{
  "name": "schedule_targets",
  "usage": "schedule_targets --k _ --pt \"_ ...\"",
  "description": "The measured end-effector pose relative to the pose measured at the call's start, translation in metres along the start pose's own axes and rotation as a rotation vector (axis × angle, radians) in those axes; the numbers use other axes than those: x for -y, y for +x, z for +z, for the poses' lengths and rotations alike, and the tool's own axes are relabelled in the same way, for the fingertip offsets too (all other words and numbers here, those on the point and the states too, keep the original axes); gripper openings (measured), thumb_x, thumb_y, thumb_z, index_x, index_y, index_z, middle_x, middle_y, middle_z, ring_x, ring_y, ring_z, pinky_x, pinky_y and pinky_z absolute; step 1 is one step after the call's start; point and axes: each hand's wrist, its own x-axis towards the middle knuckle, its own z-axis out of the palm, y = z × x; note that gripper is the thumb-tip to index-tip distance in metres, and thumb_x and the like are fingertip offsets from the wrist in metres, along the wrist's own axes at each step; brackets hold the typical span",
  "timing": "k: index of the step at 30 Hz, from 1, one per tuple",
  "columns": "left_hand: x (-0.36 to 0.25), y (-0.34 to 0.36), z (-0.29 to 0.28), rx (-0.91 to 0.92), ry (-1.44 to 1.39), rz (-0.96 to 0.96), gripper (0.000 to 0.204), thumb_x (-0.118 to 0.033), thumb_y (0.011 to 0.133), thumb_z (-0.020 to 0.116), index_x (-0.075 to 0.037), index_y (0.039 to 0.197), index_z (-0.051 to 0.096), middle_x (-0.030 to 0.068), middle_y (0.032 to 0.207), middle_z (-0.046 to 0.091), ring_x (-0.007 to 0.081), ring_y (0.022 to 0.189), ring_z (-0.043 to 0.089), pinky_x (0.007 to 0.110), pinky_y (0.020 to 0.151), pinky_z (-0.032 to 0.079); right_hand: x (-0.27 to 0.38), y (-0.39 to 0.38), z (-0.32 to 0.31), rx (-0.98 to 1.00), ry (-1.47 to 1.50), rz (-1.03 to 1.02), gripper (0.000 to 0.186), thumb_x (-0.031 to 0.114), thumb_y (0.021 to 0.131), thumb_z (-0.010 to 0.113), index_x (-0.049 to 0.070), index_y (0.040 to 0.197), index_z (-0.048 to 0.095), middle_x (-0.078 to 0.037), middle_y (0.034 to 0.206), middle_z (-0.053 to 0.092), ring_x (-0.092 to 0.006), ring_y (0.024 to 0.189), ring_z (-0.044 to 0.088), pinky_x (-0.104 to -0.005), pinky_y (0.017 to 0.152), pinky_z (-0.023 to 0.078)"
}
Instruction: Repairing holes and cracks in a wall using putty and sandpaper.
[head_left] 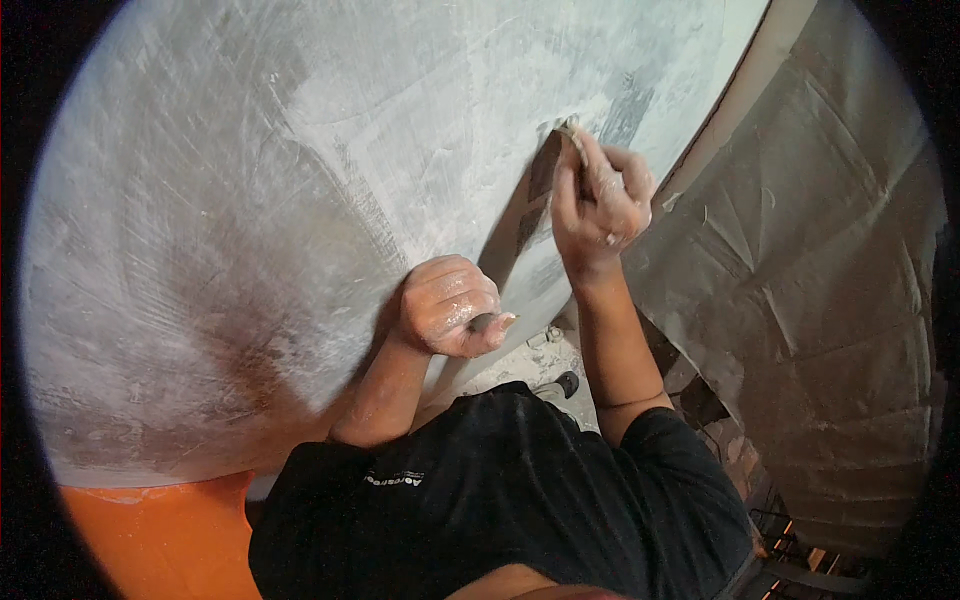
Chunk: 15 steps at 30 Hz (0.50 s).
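Observation:
A large pale grey surface (250, 200), streaked with white powdery smears and scratches, fills the left and middle of the view. My right hand (603, 205) is raised against its right part, fingers pinched on a small thin piece (569, 127) with a pale yellowish edge. Most of that piece is covered by the fingers, so its kind is unclear. The piece's tip meets or nearly meets the surface. Lower and to the left, my left hand (450, 305) is curled closed close to the surface, thumb pointing right. Whatever its fingers enclose is hidden. White residue coats both hands.
A wrinkled dark grey-brown sheet (800, 270) hangs along the right side, beyond the surface's edge. An orange object (160, 540) shows at the lower left. Below my arms are a whitish, littered floor (535, 360) and a dark shoe tip (568, 383).

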Motion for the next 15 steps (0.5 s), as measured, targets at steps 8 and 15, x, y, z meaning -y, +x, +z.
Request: schedule_targets --k 8,15 --pt "0.003 -0.002 0.003 -0.007 0.019 0.019 0.017 -0.009 0.074 0.072 -0.007 0.066 0.057 0.0055 0.062 0.058 0.0241 0.054 0.057 0.033 0.051 0.046 -0.004 -0.001 -0.004 0.04 -0.028 0.025 0.034 0.004 0.069 0.076 0.011 0.103 0.074 -0.003 0.083 0.063 -0.0182 0.076 0.059 -0.0345 0.079 0.036" --pt "0.003 -0.003 0.002 -0.003 0.005 0.02 0.018 -0.008 0.074 0.071 -0.006 0.065 0.056 0.0063 0.062 0.058 0.0241 0.053 0.057 0.033 0.051 0.047 -0.004 0.001 -0.002 0.028 -0.015 0.01 0.03 0.005 0.071 0.075 0.012 0.101 0.075 -0.003 0.082 0.064 -0.018 0.076 0.06 -0.0341 0.079 0.035"
